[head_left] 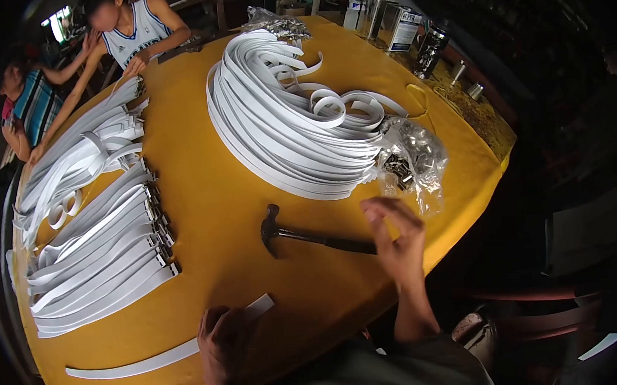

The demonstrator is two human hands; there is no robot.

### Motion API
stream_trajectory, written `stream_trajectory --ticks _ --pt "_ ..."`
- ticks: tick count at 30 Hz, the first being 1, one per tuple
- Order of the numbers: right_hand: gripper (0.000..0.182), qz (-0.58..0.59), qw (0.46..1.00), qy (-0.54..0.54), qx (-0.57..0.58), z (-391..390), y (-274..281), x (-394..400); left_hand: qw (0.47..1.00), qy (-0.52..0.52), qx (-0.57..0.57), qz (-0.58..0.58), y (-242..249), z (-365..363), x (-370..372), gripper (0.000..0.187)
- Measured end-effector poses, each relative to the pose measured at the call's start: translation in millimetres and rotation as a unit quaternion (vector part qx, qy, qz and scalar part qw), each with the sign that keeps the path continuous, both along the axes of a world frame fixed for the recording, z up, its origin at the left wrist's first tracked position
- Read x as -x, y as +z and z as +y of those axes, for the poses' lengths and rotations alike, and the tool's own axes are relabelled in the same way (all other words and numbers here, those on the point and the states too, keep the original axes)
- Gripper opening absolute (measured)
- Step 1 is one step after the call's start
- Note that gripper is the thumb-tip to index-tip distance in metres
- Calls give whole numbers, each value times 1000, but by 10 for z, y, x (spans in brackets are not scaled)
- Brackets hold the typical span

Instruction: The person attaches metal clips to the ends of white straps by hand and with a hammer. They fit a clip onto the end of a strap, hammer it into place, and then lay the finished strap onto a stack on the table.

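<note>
Running through left hand: white strap

Left hand: bare, ungloved. Right hand: bare, ungloved, slender fingers. Right forearm: bare, narrowing at the wrist. Garment: one, dark olive-grey, apparently plain, loose cloth with soft folds; in deep shade, so shirt or legwear cannot be told for certain.

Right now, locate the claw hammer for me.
In the head view, the claw hammer lies centrally, handle end by the right hand, just below the curved pile of white straps.
</note>
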State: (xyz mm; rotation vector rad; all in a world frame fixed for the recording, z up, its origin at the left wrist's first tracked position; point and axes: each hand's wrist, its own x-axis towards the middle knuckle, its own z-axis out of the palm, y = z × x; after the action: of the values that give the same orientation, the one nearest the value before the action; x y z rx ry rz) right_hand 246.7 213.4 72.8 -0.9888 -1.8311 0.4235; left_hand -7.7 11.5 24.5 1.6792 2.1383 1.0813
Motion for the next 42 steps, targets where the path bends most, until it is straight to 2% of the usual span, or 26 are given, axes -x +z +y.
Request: stream_trajectory --ticks 2,3,5,6,8,12,17,18,19,22,25,27,28,30,32,34,35,37,42 --pt "17 -78 989 -124 -22 348 9 -230 1000 8 -6 -12 38 19 -20 25" --pt "17 -81 989 -124 -24 483 -60 -344 1000 9 -7 -15 26 9 -19 25" --pt "16 -240 943 -228 11 717 -224 -525 1000 7 -9 -12 -3 2 -2 25" --pt "16 -242 943 -226 8 756 -266 -569 1000 10 -10 -14 -3 -4 0 25" --pt "13 -364 888 -274 62 807 -338 -633 1000 10 -12 -13 4 -6 1 24" --pt "11 -379 886 -260 63 854 -471 -738 1000 10 -10 -20 3 -4 15 24" --pt "17 -297 905 -301 50 853 -563 -701 1000 -4 -20 -7 -57 -21 60 23" --pt "19 -221 941 -250 48 766 -431 -662 1000 20 -8 -2 -65 -30 75 23" --pt "22 -183 949 -253 42 694 -396 -639 1000 4 -21 -7 -71 -22 91 24" --pt "23 -166 954 -233 88 587 -318 -623 999 -8 -23 -24 -85 -51 89 23" --pt "20 -126 964 -220 83 484 -291 -568 999 -5 -22 -48 -52 -54 102 22" --pt "17 -18 977 -198 79 234 -129 -414 998 2 -14 -64 -63 -66 82 22" --pt "17 -19 977 -195 83 93 -79 -311 998 3 -31 -54 -77 -67 80 22" --pt "17 3 995 -8 100 -206 -37 -59 998 -1 -42 -40 -65 -62 83 22" --pt "18 -108 980 166 8 -338 -142 168 998 13 -54 -21 -36 -48 79 23" --pt "14 -124 962 240 36 -472 -306 369 998 10 -61 -6 -26 -19 78 24" --pt "14 -123 961 244 42 -504 -384 413 997 9 -73 8 -27 -42 75 25" --pt "19 -193 949 251 1 -535 -496 478 998 -12 -47 28 -21 -154 78 29" --pt "21 -178 953 246 4 -568 -559 490 995 -82 15 61 33 -354 -52 39"
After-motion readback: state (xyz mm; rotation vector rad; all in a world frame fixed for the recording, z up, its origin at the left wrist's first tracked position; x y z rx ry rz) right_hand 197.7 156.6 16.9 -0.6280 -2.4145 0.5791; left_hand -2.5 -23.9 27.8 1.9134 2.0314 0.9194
